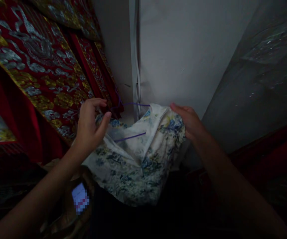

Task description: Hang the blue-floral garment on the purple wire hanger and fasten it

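Observation:
A white blouse [133,179] with a blue and yellow flower print hangs in front of me, its V-shaped neck facing up. Inside the neckline runs a thin purple hanger [131,136], partly covered by the cloth. My right hand [192,122] grips the blouse at its right shoulder, thumb on top. At the left shoulder, my left hand [90,122] has its thumb and forefinger apart, close to the hanger and the collar. The lower fingers of this hand are partly hidden.
Red drapes [34,66] with gold and silver embroidery hang on the left. A pale wall [183,43] with a vertical strip stands ahead. Clear plastic sheeting [265,73] covers the right side. Below left is a brown bag-like thing [66,212] with a blurred label.

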`<state>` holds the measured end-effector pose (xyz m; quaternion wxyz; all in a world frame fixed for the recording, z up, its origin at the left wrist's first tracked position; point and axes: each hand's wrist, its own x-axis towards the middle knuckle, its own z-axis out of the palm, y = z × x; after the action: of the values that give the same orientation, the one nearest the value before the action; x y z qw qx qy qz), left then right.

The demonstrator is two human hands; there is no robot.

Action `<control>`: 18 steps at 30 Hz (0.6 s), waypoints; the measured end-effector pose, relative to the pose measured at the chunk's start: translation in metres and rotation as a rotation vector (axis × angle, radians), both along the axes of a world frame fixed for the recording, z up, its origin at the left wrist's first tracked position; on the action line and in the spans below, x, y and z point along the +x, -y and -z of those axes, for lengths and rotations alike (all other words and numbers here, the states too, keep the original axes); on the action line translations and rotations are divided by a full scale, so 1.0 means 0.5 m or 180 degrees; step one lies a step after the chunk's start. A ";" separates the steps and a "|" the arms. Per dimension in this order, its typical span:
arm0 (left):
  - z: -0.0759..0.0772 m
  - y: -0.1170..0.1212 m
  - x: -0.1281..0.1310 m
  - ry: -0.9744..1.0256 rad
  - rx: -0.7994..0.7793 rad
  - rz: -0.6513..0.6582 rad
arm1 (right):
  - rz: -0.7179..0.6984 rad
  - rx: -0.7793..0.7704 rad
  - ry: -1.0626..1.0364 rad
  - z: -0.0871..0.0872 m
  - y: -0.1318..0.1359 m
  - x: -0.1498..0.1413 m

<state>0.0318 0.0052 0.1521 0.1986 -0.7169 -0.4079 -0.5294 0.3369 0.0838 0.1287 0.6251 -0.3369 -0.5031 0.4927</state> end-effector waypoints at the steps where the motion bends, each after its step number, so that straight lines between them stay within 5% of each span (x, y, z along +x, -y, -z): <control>1: 0.006 -0.001 0.007 -0.0133 0.0209 -0.0008 | 0.0018 0.0052 -0.0092 -0.013 -0.028 -0.002; 4: 0.051 0.004 0.038 -0.0613 0.0140 0.0198 | 0.0174 0.0267 -0.0322 -0.026 -0.081 0.002; 11: 0.219 -0.023 0.101 -0.1309 -0.2161 0.0353 | 0.0583 0.0522 -0.0592 0.017 -0.093 0.015; 18: 0.258 -0.054 0.125 -0.1195 -0.2654 0.0171 | 0.0310 0.0505 -0.0262 0.002 -0.120 -0.001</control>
<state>0.0944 0.0320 0.0232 -0.0502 -0.8295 -0.5243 -0.1860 0.3364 0.1440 0.1279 0.6932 -0.2898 -0.4974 0.4337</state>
